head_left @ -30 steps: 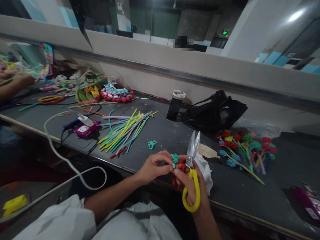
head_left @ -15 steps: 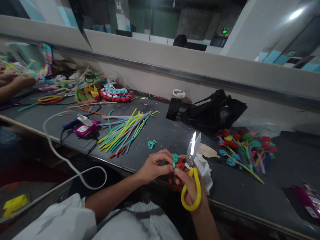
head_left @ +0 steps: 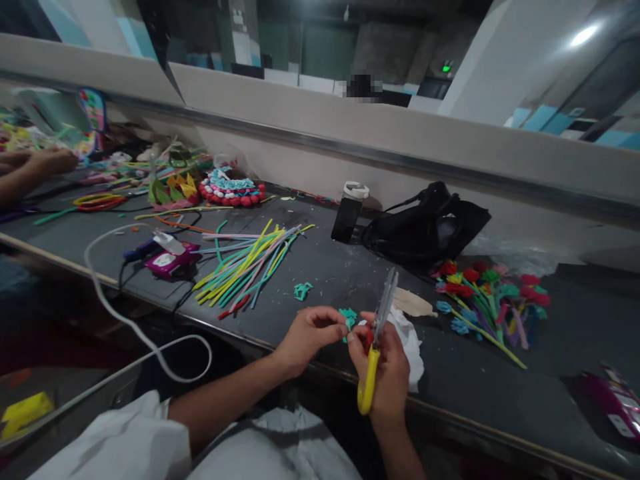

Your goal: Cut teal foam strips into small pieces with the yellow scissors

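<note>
Teal piece (head_left: 349,327): located between the fingertips of both hands, above the near edge of the dark table (head_left: 320,253). The left hand (head_left: 307,340) pinches it between thumb and index finger; the thumb of the right hand (head_left: 390,360) meets it from the right. The fingers cover most of the piece, so its exact shape cannot be confirmed.

The right hand also retains the scissors (head_left: 370,383), yellow handle near, blades pointing to the far side. A red item (head_left: 369,337) is partly hidden beside the right fingers. A teal cluster (head_left: 349,315) shows just beyond the fingertips; whether it is held or lies on the table cannot be told.

Handling (judged): the piece should be very light, soft and pliable, with little risk of slipping but easily crushed or bent out of shape. Grip it at its ends with the fingertips only, using low pressure. Keep the fingers clear of the blades.

Surroundings: loose teal cuttings (head_left: 303,291) lie farther off and to the left; a bundle of coloured stems (head_left: 255,263) lies left of these. To the right are white crumpled material (head_left: 413,350), close to the right hand, and a group of multicoloured flowers (head_left: 493,293).
</note>
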`<move>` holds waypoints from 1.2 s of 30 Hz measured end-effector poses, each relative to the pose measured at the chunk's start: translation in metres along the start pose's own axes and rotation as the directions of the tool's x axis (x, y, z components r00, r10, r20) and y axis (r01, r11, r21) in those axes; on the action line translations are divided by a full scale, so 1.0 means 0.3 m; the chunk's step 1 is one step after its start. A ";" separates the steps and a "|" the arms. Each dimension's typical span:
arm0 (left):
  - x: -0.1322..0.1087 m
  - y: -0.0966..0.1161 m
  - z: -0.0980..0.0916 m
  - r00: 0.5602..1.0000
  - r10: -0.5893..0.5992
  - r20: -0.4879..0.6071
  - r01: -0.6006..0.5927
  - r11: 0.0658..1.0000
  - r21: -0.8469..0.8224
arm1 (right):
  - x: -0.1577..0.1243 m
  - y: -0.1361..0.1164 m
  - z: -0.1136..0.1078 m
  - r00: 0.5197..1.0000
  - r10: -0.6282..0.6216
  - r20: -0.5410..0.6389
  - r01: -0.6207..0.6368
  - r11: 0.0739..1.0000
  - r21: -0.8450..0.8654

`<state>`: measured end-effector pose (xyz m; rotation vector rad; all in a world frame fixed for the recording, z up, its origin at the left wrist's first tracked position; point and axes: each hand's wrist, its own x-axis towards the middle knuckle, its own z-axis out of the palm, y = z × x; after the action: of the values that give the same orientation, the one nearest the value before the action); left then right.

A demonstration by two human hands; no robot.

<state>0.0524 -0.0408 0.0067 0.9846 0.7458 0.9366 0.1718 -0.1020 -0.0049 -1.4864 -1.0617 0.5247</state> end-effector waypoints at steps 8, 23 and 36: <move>0.011 0.023 -0.036 0.994 0.050 -0.097 -0.052 0.999 -0.015 | -0.046 0.139 -0.068 0.952 -0.271 0.142 0.306 0.846 -0.437; 0.015 0.031 -0.033 0.989 0.068 -0.129 -0.068 0.998 0.005 | -0.072 0.211 -0.102 0.900 -0.353 0.254 0.435 0.699 -0.568; 0.016 0.033 -0.038 0.987 0.080 -0.140 -0.075 0.996 0.042 | -0.067 0.210 -0.111 0.889 -0.376 0.261 0.456 0.667 -0.589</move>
<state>0.0417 -0.0301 0.0111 0.9918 0.8515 1.0722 0.2091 -0.1312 -0.0620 -1.7168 -1.7430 -0.1153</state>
